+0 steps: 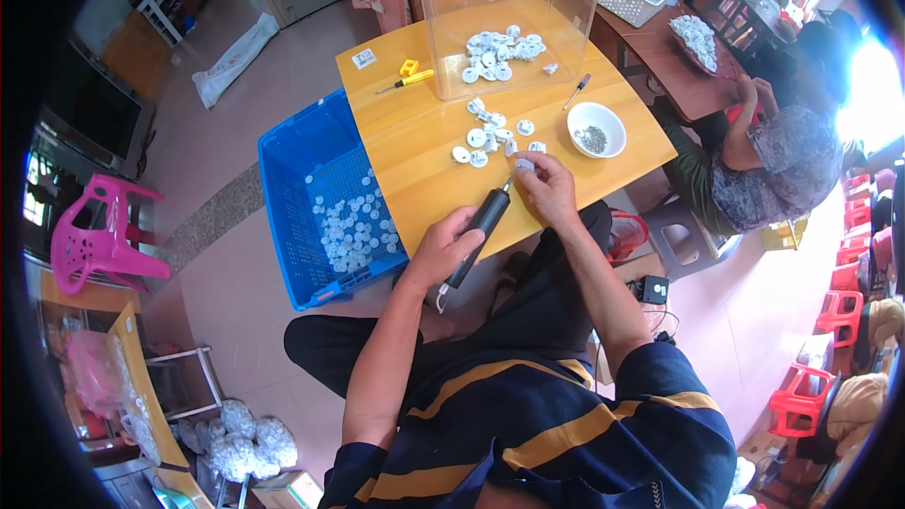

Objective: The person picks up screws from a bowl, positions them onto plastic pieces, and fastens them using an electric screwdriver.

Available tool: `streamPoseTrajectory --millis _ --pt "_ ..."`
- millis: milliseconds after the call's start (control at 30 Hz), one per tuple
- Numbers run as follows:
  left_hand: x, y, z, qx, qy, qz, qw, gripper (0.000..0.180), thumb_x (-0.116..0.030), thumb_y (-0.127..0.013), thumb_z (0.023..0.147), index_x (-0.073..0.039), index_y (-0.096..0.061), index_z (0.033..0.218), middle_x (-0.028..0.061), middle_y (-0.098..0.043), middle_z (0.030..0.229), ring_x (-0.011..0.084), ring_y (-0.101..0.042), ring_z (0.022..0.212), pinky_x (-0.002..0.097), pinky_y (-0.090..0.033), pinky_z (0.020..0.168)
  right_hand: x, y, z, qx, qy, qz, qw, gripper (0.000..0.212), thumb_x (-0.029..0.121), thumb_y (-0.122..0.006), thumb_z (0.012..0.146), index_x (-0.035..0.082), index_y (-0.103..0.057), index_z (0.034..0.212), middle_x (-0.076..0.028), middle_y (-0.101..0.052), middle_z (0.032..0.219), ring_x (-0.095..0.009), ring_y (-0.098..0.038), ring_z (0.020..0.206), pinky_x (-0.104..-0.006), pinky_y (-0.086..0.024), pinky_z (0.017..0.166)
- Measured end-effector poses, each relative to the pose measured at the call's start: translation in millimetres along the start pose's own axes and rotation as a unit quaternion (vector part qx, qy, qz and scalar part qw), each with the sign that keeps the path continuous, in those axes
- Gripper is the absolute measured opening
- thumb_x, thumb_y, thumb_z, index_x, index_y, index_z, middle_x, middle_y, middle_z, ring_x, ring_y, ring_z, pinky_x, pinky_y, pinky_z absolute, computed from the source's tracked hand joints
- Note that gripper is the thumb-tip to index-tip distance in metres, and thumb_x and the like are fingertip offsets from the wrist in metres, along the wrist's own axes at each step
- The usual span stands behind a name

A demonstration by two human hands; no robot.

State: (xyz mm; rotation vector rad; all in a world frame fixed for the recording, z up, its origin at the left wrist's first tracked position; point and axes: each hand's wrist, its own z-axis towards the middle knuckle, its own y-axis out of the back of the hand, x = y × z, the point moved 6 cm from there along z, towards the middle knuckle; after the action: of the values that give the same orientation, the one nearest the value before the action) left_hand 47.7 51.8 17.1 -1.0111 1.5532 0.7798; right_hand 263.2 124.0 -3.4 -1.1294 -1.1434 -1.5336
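Observation:
A black electric screwdriver (pixel 479 238) with a white cord is wrapped in my left hand (pixel 447 243), its tip pointing up and to the right. At that tip, over the table's front edge, my right hand (pixel 549 187) pinches a small white plastic piece (pixel 524 165). Whether the bit touches the piece I cannot tell. Just beyond lie several round white plastic pieces (pixel 479 138) in a loose group. To their right stands a white bowl (pixel 613 137) with small metal screws (pixel 591 139) in it.
A clear plastic bin (pixel 436 47) lies on the wooden table (pixel 391 132) around more white pieces. Near it are a yellow screwdriver (pixel 415 79) and a small screwdriver (pixel 577 91). A blue crate (pixel 283 217) with white discs stands at left. Another person (pixel 773 151) sits at right.

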Motion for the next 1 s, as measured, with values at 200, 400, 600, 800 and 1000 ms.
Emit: streamPoseTrajectory --millis 200,400,600,800,1000 --pt "-2.2 -0.6 -0.1 0.001 0.003 0.003 1.0 0.041 -0.012 -0.059 0.094 0.002 -0.055 0.132 0.0072 -0.066 0.089 0.0125 -0.063 0.067 0.0279 -0.053 0.062 7.6 0.4 -2.9 -0.006 0.046 -0.022 0.999 0.022 0.003 -0.071 0.088 0.006 -0.075 0.11 -0.002 -0.062 0.09 -0.008 -0.052 0.069 -0.0231 -0.047 0.064" --pt "3.9 0.8 1.6 0.004 0.007 -0.001 1.0 0.041 -0.012 -0.059 0.094 0.001 -0.055 0.133 0.0068 -0.066 0.089 0.0124 -0.063 0.067 0.0277 -0.052 0.062 19.0 -1.0 -6.5 -0.019 0.091 -0.056 0.994 0.023 0.001 -0.07 0.088 0.006 -0.074 0.11 -0.003 -0.062 0.09 -0.008 -0.054 0.069 -0.0232 -0.048 0.064" --pt "1.8 -0.1 0.8 0.003 0.004 -0.009 1.0 0.041 -0.013 -0.059 0.095 0.001 -0.055 0.133 0.0067 -0.066 0.091 0.012 -0.063 0.067 0.0275 -0.053 0.062 7.8 -1.2 -4.9 -0.029 0.054 -0.033 0.998 0.023 0.001 -0.069 0.088 0.005 -0.073 0.11 -0.004 -0.064 0.086 -0.008 -0.055 0.068 -0.0237 -0.049 0.064" --pt "0.2 -0.2 0.1 0.004 0.0 -0.008 1.0 0.041 -0.013 -0.059 0.095 0.001 -0.055 0.133 0.0067 -0.066 0.093 0.0119 -0.063 0.068 0.0277 -0.054 0.063 2.6 -1.7 -3.1 -0.023 0.051 -0.035 0.998 0.022 0.002 -0.07 0.089 0.005 -0.073 0.11 -0.004 -0.063 0.085 -0.008 -0.055 0.067 -0.0235 -0.049 0.063" --pt "0.6 0.4 -0.3 0.005 0.001 -0.005 1.0 0.041 -0.013 -0.059 0.095 0.001 -0.055 0.133 0.0068 -0.066 0.094 0.012 -0.063 0.068 0.0278 -0.054 0.064 5.4 -2.2 -4.1 -0.025 0.049 -0.034 0.998 0.021 0.002 -0.07 0.089 0.004 -0.073 0.11 -0.003 -0.063 0.086 -0.007 -0.055 0.068 -0.0234 -0.049 0.064"
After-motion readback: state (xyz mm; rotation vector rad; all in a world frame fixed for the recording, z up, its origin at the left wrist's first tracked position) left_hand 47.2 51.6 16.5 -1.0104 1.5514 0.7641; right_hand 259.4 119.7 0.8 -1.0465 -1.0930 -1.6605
